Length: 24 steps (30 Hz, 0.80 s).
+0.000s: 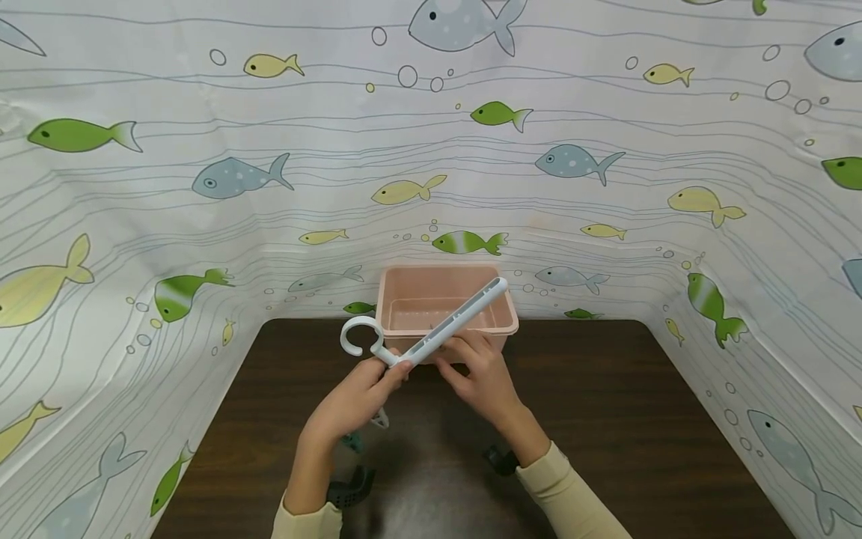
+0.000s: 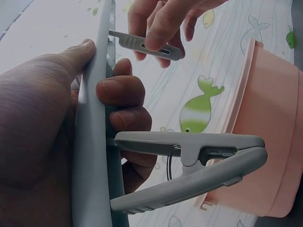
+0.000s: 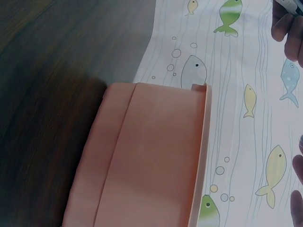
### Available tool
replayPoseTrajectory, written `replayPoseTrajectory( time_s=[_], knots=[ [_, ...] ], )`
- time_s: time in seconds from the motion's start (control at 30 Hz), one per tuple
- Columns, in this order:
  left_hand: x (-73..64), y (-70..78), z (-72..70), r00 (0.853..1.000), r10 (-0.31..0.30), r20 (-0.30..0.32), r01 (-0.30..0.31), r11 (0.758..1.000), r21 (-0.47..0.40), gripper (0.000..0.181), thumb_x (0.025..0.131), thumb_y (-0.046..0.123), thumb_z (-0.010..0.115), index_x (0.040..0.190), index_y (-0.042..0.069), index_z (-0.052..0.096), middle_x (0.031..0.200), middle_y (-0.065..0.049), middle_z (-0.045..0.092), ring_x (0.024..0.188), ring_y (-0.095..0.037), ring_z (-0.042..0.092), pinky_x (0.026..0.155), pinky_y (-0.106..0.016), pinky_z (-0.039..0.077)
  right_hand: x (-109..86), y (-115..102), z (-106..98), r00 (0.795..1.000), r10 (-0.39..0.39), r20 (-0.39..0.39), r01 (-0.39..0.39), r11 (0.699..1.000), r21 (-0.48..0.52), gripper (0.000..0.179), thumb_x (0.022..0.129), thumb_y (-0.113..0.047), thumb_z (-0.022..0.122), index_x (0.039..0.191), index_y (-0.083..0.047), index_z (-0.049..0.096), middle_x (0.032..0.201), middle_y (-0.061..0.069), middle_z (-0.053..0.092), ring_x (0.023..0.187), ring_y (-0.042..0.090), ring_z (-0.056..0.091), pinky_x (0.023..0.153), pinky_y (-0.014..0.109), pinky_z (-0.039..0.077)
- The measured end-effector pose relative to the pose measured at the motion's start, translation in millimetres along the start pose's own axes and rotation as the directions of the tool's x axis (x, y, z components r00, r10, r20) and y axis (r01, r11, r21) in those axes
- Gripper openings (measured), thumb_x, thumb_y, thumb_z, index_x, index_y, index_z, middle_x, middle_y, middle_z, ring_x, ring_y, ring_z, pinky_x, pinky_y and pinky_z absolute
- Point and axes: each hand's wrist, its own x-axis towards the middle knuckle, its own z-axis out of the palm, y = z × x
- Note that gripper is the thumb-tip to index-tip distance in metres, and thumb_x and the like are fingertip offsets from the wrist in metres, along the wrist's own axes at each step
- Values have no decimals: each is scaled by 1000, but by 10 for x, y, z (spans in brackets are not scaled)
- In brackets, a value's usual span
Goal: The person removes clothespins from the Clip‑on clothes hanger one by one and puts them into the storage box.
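Note:
A pale hanger bar [image 1: 458, 318] with an open round hook [image 1: 362, 320] slants upward to the right above the table. My left hand [image 1: 353, 400] grips it near the hook end, thumb on one side and fingers on the other. A grey clothes clip [image 2: 189, 142] hangs from the bar below those fingers in the left wrist view. Farther along, my right hand [image 1: 481, 374] pinches another grey clip [image 2: 130, 42], which is joined to the bar. In the right wrist view only parts of fingers show at the right edge.
Behind the hands stands a pink plastic basket [image 1: 513, 326] at the back of the dark wooden table [image 1: 606, 419]. A fish-patterned sheet [image 1: 323, 150] surrounds the table at the back and sides. A small teal piece [image 1: 352, 442], too blurred to identify, shows by my left wrist.

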Motion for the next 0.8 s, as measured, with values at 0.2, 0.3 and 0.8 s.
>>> replayPoseTrajectory(
  time_s=[0.2,0.3,0.8],
  knots=[
    [12,-12,15,1000,24,3,-24,1000,-13,28,117,35,48,101,16,59,82,0,45,69,-9,40,66,-29,40,7,11,43,999,-1,-42,2,1000,19,17,99,-18,80,112,-12,72,113,5,72,102,24,68,94,49,52],
    [12,-22,18,1000,19,3,-19,1000,-18,28,117,35,48,101,16,59,83,0,45,69,-9,39,67,-29,40,-4,14,56,998,-5,-69,6,1000,12,16,107,-26,70,111,-11,72,112,6,71,100,24,68,91,49,53],
    [43,-43,14,999,46,-11,-46,999,23,23,117,34,49,107,18,63,85,1,46,73,-11,45,73,-33,44,-29,10,120,989,-42,-143,47,998,35,26,113,-32,59,118,-10,73,106,8,68,78,17,63,68,35,53]
  ],
)
